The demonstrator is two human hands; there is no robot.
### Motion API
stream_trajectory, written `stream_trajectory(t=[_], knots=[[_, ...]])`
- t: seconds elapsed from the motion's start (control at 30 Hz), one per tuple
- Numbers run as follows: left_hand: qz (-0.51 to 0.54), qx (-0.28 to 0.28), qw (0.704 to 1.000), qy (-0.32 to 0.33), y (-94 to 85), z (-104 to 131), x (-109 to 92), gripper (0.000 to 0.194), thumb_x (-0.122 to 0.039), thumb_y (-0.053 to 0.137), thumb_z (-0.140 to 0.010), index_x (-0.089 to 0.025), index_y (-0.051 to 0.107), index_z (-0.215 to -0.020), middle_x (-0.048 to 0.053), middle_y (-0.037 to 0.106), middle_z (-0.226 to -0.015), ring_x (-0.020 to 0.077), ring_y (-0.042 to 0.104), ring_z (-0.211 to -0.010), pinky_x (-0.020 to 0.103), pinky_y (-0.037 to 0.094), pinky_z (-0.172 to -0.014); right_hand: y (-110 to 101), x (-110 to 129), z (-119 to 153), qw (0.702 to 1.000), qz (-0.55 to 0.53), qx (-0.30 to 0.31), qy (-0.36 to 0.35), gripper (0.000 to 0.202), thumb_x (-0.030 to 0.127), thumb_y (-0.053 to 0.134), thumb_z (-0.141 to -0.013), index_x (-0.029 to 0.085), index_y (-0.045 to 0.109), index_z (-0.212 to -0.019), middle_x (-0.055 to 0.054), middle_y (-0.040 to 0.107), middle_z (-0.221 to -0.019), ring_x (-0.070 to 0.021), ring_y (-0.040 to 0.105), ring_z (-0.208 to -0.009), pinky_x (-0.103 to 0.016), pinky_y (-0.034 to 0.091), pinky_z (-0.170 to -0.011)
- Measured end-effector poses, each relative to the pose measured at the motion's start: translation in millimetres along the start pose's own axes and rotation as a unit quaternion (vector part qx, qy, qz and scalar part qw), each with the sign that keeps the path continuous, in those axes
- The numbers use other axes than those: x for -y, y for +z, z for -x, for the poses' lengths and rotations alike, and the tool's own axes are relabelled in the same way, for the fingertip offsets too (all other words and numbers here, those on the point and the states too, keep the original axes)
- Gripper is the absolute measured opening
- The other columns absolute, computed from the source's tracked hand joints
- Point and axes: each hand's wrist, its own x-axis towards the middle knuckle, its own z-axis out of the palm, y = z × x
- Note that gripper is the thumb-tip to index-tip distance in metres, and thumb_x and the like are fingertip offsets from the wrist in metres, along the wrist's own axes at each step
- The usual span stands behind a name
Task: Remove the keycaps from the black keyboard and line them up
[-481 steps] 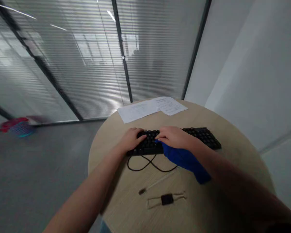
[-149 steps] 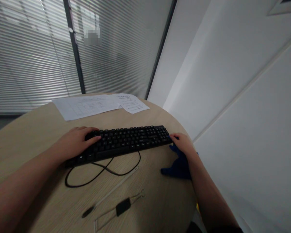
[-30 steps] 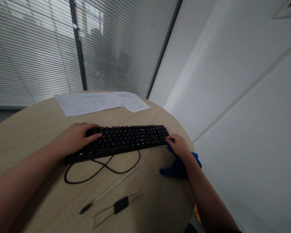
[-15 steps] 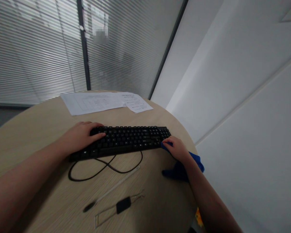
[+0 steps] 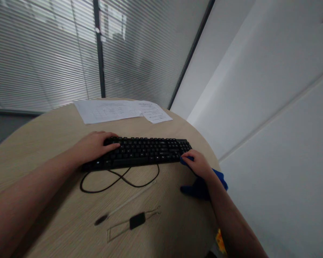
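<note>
Holding of a cloth (image 5: 199,189) at a keyboard (image 5: 148,153), as seen from the head

The black keyboard is set on the round, pale wooden tabletop (image 5: 56,125), with its keys facing up. Its left end is covered by the left hand (image 5: 97,145), which is laid open, the thumb placed over the keys and apart from the fingers at the far edge. By the right hand (image 5: 197,163), the blue cloth is pinched between thumb and fingertips at the near edge, close to the keyboard's right end; the remainder of the cloth is spread beneath and around the wrist and is partly hidden by the forearm.

On the near side of the keyboard, a black cable (image 5: 140,186) is laid in crossed loops. Nearer still, a slender brush (image 5: 129,201) is placed diagonally, its dark head directed to the lower left. Just beside it, a wire tool (image 5: 137,220) with a black middle block is laid flat. Printed papers (image 5: 110,110) are arranged, partly overlapping, at the far edge of the tabletop. Beyond them, slatted blinds (image 5: 56,71) are seen; a plain wall (image 5: 271,161) is shown at right.
</note>
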Motion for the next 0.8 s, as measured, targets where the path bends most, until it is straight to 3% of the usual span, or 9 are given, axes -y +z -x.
stream_trajectory(t=[0.13,0.37,0.57,0.8], knots=[[0.006,-0.002,1.000,0.008,-1.7,1.4,-2.5,0.067,-0.061,0.045,-0.089,-0.013,0.064,-0.131,0.018,0.069,-0.123,0.0313,0.063,-0.112,0.045,0.044,-0.105,8.5,6.5,-3.6,0.999,0.012,-0.029,-0.027,0.015,0.020,0.063,-0.092,0.022,0.078,-0.093,-0.007,0.072,-0.092,-0.0217,0.067,-0.090,-0.035,0.050,-0.082],[0.012,-0.005,1.000,0.002,-3.0,2.2,-4.7,0.067,-0.062,0.045,-0.088,-0.012,0.066,-0.129,0.018,0.070,-0.123,0.0326,0.064,-0.111,0.046,0.045,-0.103,9.1,10.2,-3.9,1.000,-0.016,0.019,-0.009,0.013,0.017,0.066,-0.090,0.022,0.078,-0.091,-0.005,0.074,-0.094,-0.0206,0.068,-0.091,-0.035,0.051,-0.086],[0.016,-0.010,1.000,0.007,-2.3,0.8,-3.3,0.065,-0.061,0.047,-0.087,-0.015,0.066,-0.128,0.016,0.071,-0.120,0.0319,0.064,-0.110,0.045,0.045,-0.102,11.4,12.0,-9.5,1.000,0.006,-0.023,0.009,0.014,0.018,0.064,-0.090,0.021,0.078,-0.091,-0.007,0.074,-0.093,-0.0219,0.067,-0.091,-0.036,0.050,-0.085],[0.031,-0.011,0.999,0.018,-0.8,0.7,-2.2,0.062,-0.059,0.049,-0.088,-0.015,0.068,-0.126,0.016,0.072,-0.117,0.0300,0.065,-0.106,0.043,0.044,-0.100,11.4,15.7,-8.5,1.000,-0.003,-0.013,-0.006,0.014,0.017,0.065,-0.089,0.022,0.078,-0.088,-0.006,0.073,-0.090,-0.0217,0.067,-0.088,-0.036,0.051,-0.083]])
